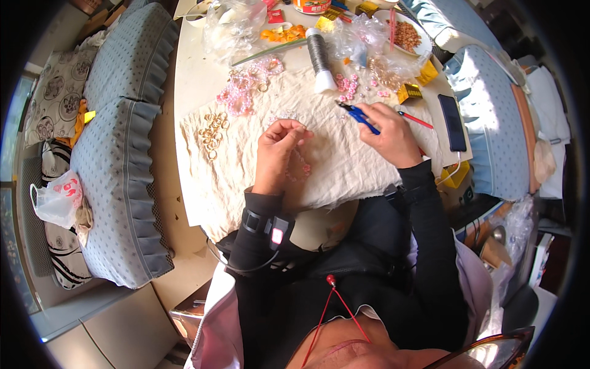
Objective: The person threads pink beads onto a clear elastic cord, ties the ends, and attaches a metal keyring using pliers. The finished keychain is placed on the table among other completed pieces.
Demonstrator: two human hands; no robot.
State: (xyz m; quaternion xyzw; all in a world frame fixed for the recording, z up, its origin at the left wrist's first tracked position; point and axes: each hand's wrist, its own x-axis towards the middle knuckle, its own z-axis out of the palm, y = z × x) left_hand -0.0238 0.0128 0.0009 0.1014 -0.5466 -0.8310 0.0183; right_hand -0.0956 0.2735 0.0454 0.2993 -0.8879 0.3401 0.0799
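A thin strand of pink beads [299, 165] hangs from the left hand [279, 147], whose fingers are pinched shut on its upper end; the strand's fine wire is hard to make out against the cream cloth [344, 166]. Just to the right, the right hand [388, 132] is closed around blue-handled pliers [357, 115], tips pointing toward the left hand. Gold rings [212, 132] lie on the cloth at left, a grey thread spool [319, 58] stands on the tabletop [190, 67] beyond.

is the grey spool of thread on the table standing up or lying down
Lying down. The grey spool rests on its side near the cloth's far edge, its long body flat along the table, white end toward the person.
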